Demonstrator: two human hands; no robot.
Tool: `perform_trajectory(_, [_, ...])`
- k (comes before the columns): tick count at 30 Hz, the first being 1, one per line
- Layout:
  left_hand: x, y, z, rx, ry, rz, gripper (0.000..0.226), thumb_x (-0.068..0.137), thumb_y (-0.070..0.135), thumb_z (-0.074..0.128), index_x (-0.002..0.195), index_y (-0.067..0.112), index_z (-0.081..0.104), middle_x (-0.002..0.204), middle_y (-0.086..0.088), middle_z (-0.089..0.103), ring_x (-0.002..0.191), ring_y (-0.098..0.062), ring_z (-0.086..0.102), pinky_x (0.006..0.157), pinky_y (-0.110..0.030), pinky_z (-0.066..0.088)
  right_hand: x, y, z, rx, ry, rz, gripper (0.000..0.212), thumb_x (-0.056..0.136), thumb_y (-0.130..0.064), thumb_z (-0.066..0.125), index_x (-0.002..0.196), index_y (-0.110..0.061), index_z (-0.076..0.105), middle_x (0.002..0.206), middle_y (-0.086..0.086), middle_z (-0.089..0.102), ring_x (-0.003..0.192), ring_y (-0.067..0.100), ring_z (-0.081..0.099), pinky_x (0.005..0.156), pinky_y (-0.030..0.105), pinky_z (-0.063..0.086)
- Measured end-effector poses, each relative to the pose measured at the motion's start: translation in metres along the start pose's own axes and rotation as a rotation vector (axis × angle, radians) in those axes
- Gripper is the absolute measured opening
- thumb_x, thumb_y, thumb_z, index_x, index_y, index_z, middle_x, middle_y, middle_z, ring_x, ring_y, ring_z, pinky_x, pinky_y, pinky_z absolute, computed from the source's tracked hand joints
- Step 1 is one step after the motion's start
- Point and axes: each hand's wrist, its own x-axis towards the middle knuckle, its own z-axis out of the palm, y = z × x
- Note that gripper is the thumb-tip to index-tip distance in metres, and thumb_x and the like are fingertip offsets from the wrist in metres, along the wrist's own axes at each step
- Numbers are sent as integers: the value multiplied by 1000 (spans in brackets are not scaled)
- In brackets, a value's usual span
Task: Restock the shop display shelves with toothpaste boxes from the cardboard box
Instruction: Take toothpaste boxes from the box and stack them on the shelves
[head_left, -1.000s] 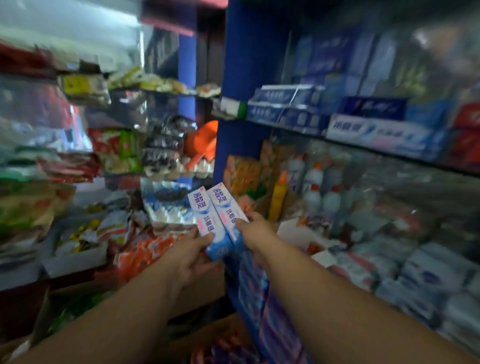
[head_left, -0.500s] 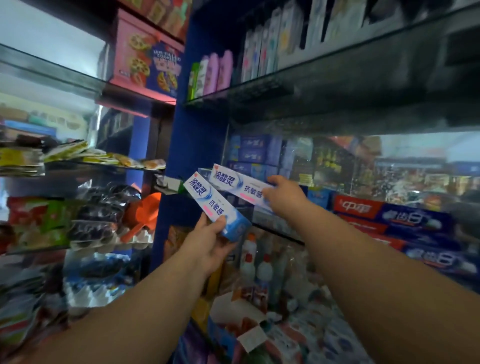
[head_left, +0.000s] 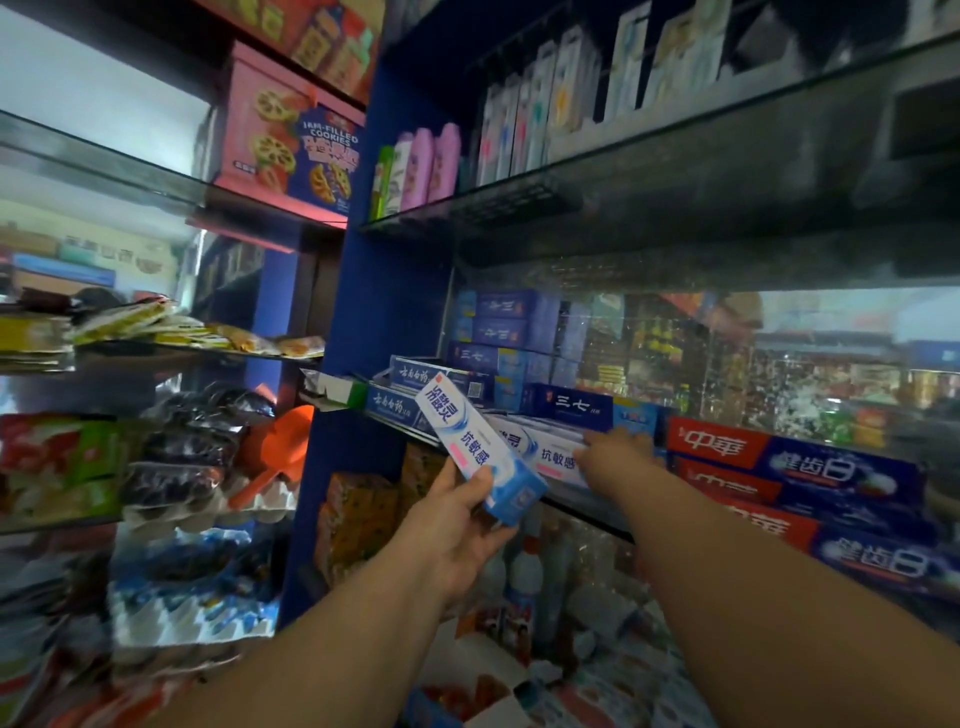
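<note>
My left hand (head_left: 457, 535) grips a white and light-blue toothpaste box (head_left: 478, 447) by its lower end, tilted up in front of the glass shelf (head_left: 582, 512). My right hand (head_left: 618, 452) reaches onto that shelf and holds a second box of the same kind (head_left: 545, 449), which lies flat among the stacked toothpaste. Dark blue toothpaste boxes (head_left: 571, 408) sit just behind it. Red and blue toothpaste boxes (head_left: 789, 462) are stacked to its right. The cardboard box is not in view.
A blue upright post (head_left: 353, 364) divides this shelving from snack shelves (head_left: 156, 343) on the left. Above, a glass shelf (head_left: 519, 202) carries pink bottles and hanging toothbrush packs. Bottles and packets (head_left: 524, 582) crowd the shelf below my arms.
My right hand has pushed its box further right and down onto the shelf, where it now lies flat. My left hand has kept its box up in front of the shelf.
</note>
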Motion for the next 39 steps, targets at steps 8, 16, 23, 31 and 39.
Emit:
perform_trajectory(8, [9, -7, 9, 22, -28, 13, 32, 98, 9, 46, 120, 31, 51, 112, -7, 63, 94, -24, 61, 94, -51, 45, 5, -7, 0, -46, 164, 12, 41, 95, -35, 43, 133, -22, 50, 143, 10, 35, 131, 32, 30, 106, 49, 27])
perform_trajectory(16, [20, -9, 34, 158, -33, 104, 38, 99, 13, 46, 134, 29, 47, 122, -10, 64, 97, -24, 65, 82, -39, 56, -28, -52, -34, 481, -254, -277, 49, 81, -56, 59, 114, -21, 65, 116, 5, 67, 102, 24, 65, 98, 46, 50])
perform_trajectory(23, [24, -8, 27, 567, 25, 61, 31, 93, 19, 56, 124, 18, 56, 115, -9, 68, 103, -25, 66, 96, -42, 52, -27, -35, -33, -50, -43, -378, 52, 90, -23, 59, 140, -22, 45, 138, 7, 52, 114, 25, 56, 93, 36, 49])
perform_trajectory(31, [24, -15, 6, 713, 91, 55, 37, 91, 21, 57, 128, 24, 55, 121, -2, 64, 112, -21, 60, 101, -40, 48, -17, -31, -15, -336, 70, -380, 42, 93, -33, 49, 135, -35, 49, 133, 2, 57, 118, 26, 54, 93, 39, 49])
perform_trajectory(39, [26, -20, -30, 617, 188, 9, 43, 94, 19, 54, 136, 15, 48, 124, -7, 60, 106, -24, 59, 93, -35, 53, -14, -31, -4, -438, 111, -325, 44, 93, -47, 46, 134, -32, 49, 137, 7, 53, 128, 31, 39, 104, 49, 30])
